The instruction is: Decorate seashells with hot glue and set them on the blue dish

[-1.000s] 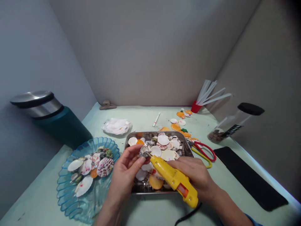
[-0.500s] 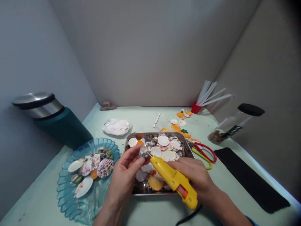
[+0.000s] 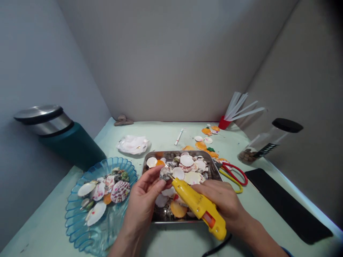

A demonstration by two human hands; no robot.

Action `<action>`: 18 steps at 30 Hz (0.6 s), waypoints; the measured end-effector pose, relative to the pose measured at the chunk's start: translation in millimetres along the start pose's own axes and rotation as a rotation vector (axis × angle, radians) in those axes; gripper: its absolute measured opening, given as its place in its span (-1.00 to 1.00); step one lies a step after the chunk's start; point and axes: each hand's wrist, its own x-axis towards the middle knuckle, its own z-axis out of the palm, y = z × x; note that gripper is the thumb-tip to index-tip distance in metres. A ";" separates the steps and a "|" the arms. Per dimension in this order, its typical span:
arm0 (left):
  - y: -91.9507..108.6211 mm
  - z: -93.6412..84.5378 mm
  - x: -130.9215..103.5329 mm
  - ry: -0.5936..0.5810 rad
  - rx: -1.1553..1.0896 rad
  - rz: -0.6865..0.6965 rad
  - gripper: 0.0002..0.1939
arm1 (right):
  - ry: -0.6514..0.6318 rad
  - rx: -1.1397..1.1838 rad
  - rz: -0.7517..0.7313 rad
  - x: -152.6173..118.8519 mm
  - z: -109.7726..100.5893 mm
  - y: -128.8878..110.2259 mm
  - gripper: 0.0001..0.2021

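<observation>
Between the thumb and fingers of my left hand [image 3: 146, 192] is a small grey shell [image 3: 164, 174]. My right hand [image 3: 223, 200] is wrapped round a yellow hot glue gun [image 3: 197, 203], whose metal nozzle points up and left at the shell. Nozzle and shell look to be touching, though I cannot tell for sure. Both hands are above a metal tray [image 3: 174, 222] that holds many loose shells, among them a yellow scallop shell [image 3: 178, 209] and a white shell [image 3: 187, 161].
At the left stand a blue scalloped dish [image 3: 71, 210] with shells and a teal bottle [image 3: 72, 146]. Behind the tray lie a white plastic bag [image 3: 133, 144] and a marker [image 3: 179, 137]. Rightward are scissors [image 3: 237, 175], a clear jar [image 3: 261, 146], a black flat object [image 3: 286, 205] and glue sticks [image 3: 235, 107].
Hardly anything differs. The whole view has shifted very slightly, while both hands keep the shell and the glue gun in the same place over the tray.
</observation>
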 end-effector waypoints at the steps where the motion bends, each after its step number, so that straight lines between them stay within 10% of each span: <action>1: -0.5 -0.4 0.1 -0.001 0.002 -0.004 -0.66 | 0.003 0.006 -0.003 -0.1 0.1 0.1 -0.53; 18: -6.7 -6.1 0.7 -0.027 0.030 -0.057 -0.61 | -0.023 0.050 0.009 -1.7 1.6 0.8 -0.57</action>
